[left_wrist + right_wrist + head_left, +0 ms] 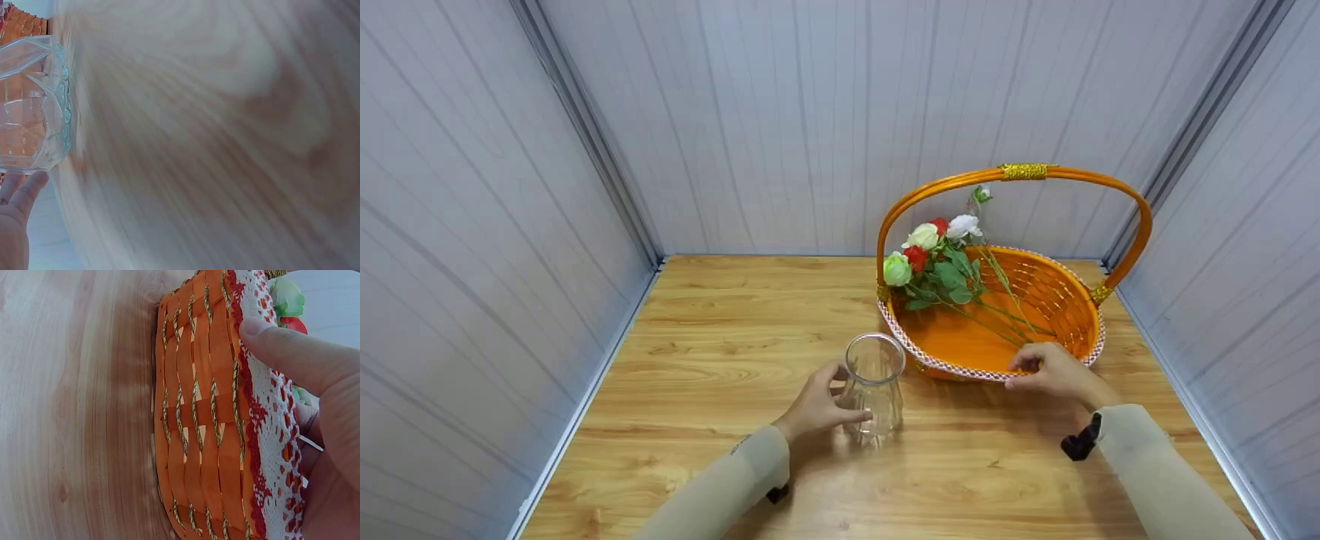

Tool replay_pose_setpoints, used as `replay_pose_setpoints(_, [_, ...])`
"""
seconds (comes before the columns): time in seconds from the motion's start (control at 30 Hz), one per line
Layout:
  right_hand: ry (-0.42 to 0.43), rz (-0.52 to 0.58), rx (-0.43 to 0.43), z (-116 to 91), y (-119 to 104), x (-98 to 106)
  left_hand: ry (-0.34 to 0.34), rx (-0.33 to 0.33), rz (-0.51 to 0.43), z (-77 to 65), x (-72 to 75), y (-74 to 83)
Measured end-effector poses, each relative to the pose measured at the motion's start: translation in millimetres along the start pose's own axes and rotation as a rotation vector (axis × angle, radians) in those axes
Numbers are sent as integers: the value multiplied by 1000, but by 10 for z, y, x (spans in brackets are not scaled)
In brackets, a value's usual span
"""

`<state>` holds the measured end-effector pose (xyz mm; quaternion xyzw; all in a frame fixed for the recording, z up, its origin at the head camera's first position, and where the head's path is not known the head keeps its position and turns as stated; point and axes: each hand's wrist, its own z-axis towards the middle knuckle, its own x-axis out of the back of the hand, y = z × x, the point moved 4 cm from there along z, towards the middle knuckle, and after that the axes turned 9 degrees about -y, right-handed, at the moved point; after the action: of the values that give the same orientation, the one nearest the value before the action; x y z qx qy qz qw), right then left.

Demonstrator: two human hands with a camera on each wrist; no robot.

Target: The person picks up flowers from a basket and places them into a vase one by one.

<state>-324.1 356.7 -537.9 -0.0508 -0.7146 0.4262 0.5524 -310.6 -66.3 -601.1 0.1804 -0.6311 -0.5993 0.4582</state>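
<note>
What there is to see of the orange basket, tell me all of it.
The oval basket is woven from flat, wood-like orange strips threaded with gold cord, its rim trimmed in red and white lace. A tall arched handle, gold-wrapped at top and ends, rises over it. It stands upright on the table, right of the glass vase. Flowers rest in its left side. The right hand holds its near rim.

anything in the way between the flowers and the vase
Yes, the basket rim, on its near left side. The flowers lie inside the basket and the vase stands outside it, so they would likely have to be lifted over. Nothing visible covers the vase from above.
</note>
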Motion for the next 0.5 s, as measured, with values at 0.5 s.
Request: replay_pose_setpoints(0.5, [-5,0,-17,9,5,1,15,11,0,-157,175,-43])
